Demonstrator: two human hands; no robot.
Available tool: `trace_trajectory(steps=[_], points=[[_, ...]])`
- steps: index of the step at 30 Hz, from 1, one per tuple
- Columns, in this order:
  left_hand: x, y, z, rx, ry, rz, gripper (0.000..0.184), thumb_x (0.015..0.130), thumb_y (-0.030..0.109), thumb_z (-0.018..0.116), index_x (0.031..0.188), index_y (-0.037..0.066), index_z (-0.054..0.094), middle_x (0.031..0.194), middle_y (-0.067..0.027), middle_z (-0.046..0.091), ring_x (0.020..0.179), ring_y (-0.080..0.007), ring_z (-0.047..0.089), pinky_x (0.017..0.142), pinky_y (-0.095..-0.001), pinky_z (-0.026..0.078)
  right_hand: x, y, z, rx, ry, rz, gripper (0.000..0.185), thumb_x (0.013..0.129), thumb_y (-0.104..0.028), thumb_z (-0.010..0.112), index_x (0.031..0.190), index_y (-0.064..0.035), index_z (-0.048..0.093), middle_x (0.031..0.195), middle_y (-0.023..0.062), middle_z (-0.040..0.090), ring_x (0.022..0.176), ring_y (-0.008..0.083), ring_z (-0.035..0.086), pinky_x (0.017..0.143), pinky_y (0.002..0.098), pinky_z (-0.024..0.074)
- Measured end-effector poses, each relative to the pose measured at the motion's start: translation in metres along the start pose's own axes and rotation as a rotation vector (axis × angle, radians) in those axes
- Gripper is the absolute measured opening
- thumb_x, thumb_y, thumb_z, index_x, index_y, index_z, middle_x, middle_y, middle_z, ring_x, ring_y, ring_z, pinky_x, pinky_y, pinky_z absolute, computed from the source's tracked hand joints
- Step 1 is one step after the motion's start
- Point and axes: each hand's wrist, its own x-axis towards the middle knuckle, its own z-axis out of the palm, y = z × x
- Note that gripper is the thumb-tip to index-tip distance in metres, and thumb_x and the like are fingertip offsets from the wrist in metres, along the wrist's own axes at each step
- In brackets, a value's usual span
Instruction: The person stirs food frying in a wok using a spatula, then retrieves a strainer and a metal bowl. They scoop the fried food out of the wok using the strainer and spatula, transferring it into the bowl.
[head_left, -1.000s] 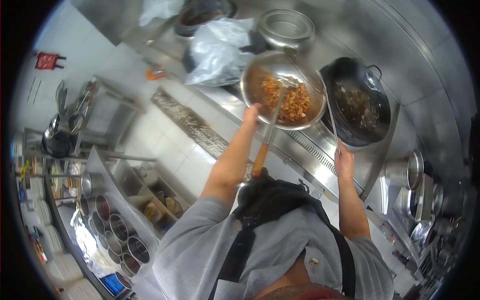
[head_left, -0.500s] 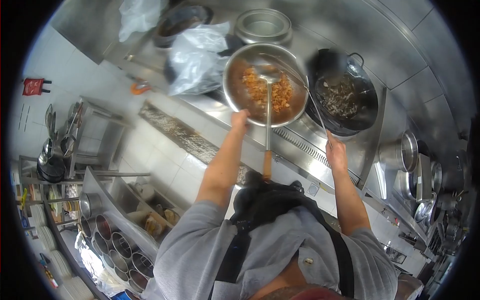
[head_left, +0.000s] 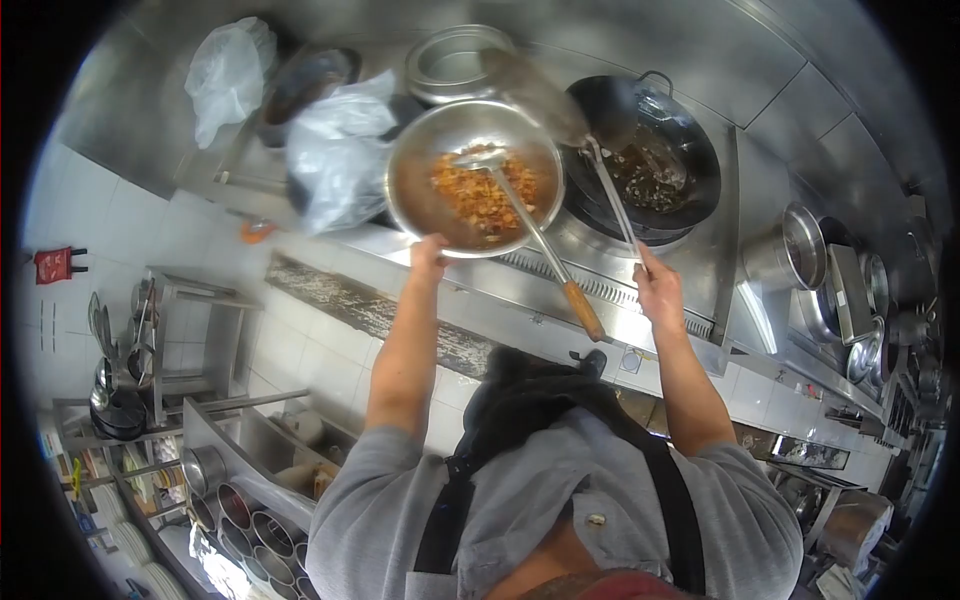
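My left hand (head_left: 430, 256) grips the near rim of a wide metal bowl (head_left: 410, 200), which holds browned, diced food (head_left: 492, 200). A ladle (head_left: 540, 240) rests in the bowl, its wooden handle sticking out over the near rim toward me. My right hand (head_left: 660, 296) is closed around the long metal handle of a skimmer (head_left: 535, 95). The skimmer's round head is blurred and hangs between the bowl and a black wok (head_left: 700, 180). Dark oil with bits in it (head_left: 650, 175) lies in the wok.
A round metal pot (head_left: 460, 60) stands behind the bowl. Plastic bags (head_left: 345, 150) lie at left beside a dark pan (head_left: 310, 85). More metal pots (head_left: 785, 245) stand at right. A steel rack with cylindrical containers (head_left: 240, 505) is at lower left.
The skimmer head has swung away from over the bowl toward the back of the stove. The ladle handle has swung to the right. My left hand still holds the bowl.
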Motion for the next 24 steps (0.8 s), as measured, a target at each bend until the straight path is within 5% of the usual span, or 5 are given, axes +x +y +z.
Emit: trace_trajectory(steps=[2,18,21,23,24], points=[[-0.008,0.003,0.005,0.027,0.049,0.009,0.028,0.069,0.0,0.052,0.093,-0.014,0.049,0.087,-0.0207,0.053,0.073,-0.0391,0.061,0.057,-0.0508,0.059,-0.002,0.007,-0.015,0.017,0.045,0.158,0.045,0.079,-0.003,0.055,0.123,-0.0105,0.056,0.078,0.0152,0.064,0.062,0.0168,0.06,0.061,0.0281,0.0469],[-0.017,0.005,0.008,-0.029,0.045,0.037,0.027,0.069,-0.001,0.049,0.091,-0.016,0.048,0.085,-0.0239,0.058,0.068,-0.0357,0.063,0.051,-0.0427,0.06,0.021,0.069,-0.058,0.474,0.134,0.574,0.041,0.077,-0.001,0.052,0.117,0.008,0.052,0.064,0.0086,0.057,0.036,0.0109,0.046,0.031,0.0249,0.0317],[-0.019,0.003,0.002,-0.046,0.049,0.043,0.024,0.068,-0.001,0.051,0.089,-0.014,0.05,0.083,-0.0219,0.058,0.068,-0.0337,0.063,0.054,-0.0432,0.06,0.026,0.076,-0.059,0.358,0.011,0.646,0.038,0.077,-0.003,0.057,0.114,0.0055,0.054,0.077,0.0141,0.061,0.054,0.0202,0.059,0.045,0.0299,0.0448],[-0.022,0.002,-0.005,-0.081,0.016,0.082,0.025,0.067,-0.002,0.052,0.09,-0.012,0.051,0.082,-0.0188,0.057,0.068,-0.0315,0.062,0.056,-0.0429,0.059,0.02,0.046,-0.063,-0.667,0.373,-0.223,0.043,0.077,-0.009,0.062,0.118,0.0008,0.055,0.1,0.0172,0.061,0.084,0.0302,0.062,0.071,0.0358,0.0505],[-0.028,0.004,-0.004,-0.091,0.035,0.085,0.025,0.067,-0.002,0.052,0.09,-0.012,0.051,0.082,-0.0188,0.057,0.068,-0.0315,0.062,0.056,-0.0429,0.059,0.016,0.006,-0.061,-0.391,0.304,-0.098,0.038,0.076,-0.008,0.064,0.113,-0.0007,0.056,0.113,0.0186,0.055,0.108,0.0355,0.051,0.091,0.0389,0.0416]])
